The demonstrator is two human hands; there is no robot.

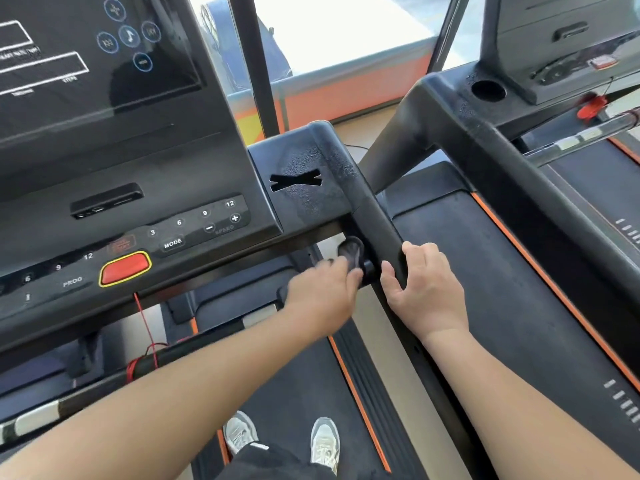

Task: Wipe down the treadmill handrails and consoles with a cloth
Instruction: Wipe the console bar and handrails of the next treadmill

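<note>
The black treadmill console (194,216), with its dark screen and speed buttons, fills the left of the head view. Its right handrail (374,216) runs down from the console corner toward me. My right hand (429,292) grips this rail, thumb on its inner side and fingers over the top. My left hand (322,296), slightly blurred, holds a bunched dark cloth (352,252) against the spot where the rail meets the underside of the console. Most of the cloth is hidden by my fingers and the rail.
A red stop button (125,268) and a red safety cord (145,327) sit on the console's lower left. A second treadmill stands to the right with its own handrail (519,188) and cup holder (488,90). My shoes (323,441) stand on the belt (301,393).
</note>
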